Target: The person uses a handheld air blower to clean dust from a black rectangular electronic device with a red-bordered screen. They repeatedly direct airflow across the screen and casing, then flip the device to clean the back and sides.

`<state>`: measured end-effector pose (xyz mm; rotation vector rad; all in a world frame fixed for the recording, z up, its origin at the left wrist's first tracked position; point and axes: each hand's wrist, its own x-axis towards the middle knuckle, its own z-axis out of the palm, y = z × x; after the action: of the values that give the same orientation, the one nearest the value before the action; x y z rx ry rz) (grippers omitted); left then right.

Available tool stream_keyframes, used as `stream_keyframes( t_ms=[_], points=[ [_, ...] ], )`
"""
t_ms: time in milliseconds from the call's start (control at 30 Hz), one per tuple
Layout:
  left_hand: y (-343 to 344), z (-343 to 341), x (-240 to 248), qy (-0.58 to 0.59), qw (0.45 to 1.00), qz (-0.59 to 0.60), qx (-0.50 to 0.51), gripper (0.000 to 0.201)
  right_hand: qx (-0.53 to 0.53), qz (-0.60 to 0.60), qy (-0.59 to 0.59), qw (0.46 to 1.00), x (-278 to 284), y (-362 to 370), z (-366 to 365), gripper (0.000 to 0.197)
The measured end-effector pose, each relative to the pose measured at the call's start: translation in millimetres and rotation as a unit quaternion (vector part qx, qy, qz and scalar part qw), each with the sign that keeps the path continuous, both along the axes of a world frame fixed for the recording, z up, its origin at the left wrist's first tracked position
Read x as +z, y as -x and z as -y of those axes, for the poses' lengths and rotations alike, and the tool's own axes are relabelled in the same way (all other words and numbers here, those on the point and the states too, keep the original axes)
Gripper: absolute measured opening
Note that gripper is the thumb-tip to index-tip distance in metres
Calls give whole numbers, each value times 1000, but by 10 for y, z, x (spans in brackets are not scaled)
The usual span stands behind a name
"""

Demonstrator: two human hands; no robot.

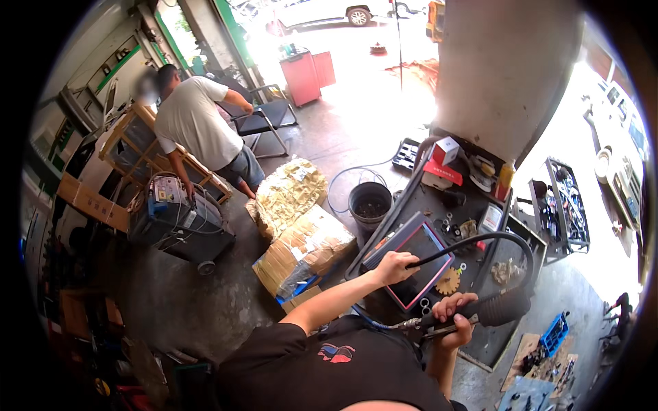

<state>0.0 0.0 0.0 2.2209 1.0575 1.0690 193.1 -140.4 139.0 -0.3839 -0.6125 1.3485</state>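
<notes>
Head view: L hand [394, 268] pinches the end portion of a long, black, flexible hose [504, 236], thumb & fingers pressed together on it. Hose runs R from L hand, arcs up & over, then bends back down to the far end of a thick, black, cylindrical hand tool [506, 308]. R hand [454, 318], lower & to the R of L hand, has its fingers wrapped round that tool's narrower part, w/ a metal lever alongside. Silver metal coupling [411, 323] just L of R hand joins the tool to a thin blue air line [370, 319].

Under/beyond L hand: flat, dark rectangular panel w/ red & blue frame [419, 241] on the dark, raised-edge tabletop [417, 197]. Btwn both hands, a bit R: gold-coloured toothed disc [448, 281]. Further beyond R hand: white cylindrical can [491, 218], yellow bottle [504, 181], white & red carton [446, 151].

Off L hand's far side: dark round bucket [370, 222] & taped brown cardboard box [305, 250]. Right of R hand, lower down: blue plastic crate [554, 333]. Well L of L hand, a co-worker in a pale T-shirt [202, 120] reaches down to a dark wheeled machine [185, 233].
</notes>
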Motion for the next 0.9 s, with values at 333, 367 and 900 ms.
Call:
stream_keyframes(
  t_ms=[333, 367, 900],
  points=[
    [-405, 245, -165, 36, 999, -11, -29, 17, -141, -74, 117, 980, -265, -149, 540, 28],
    [-479, 224, -192, 41, 999, -11, -28, 19, -148, -80, 123, 978, -298, -173, 562, 27],
    [-756, -1, -331, 30, 999, -37, -12, 20, -167, -99, 142, 971, -425, -248, 833, 27]
  ],
)
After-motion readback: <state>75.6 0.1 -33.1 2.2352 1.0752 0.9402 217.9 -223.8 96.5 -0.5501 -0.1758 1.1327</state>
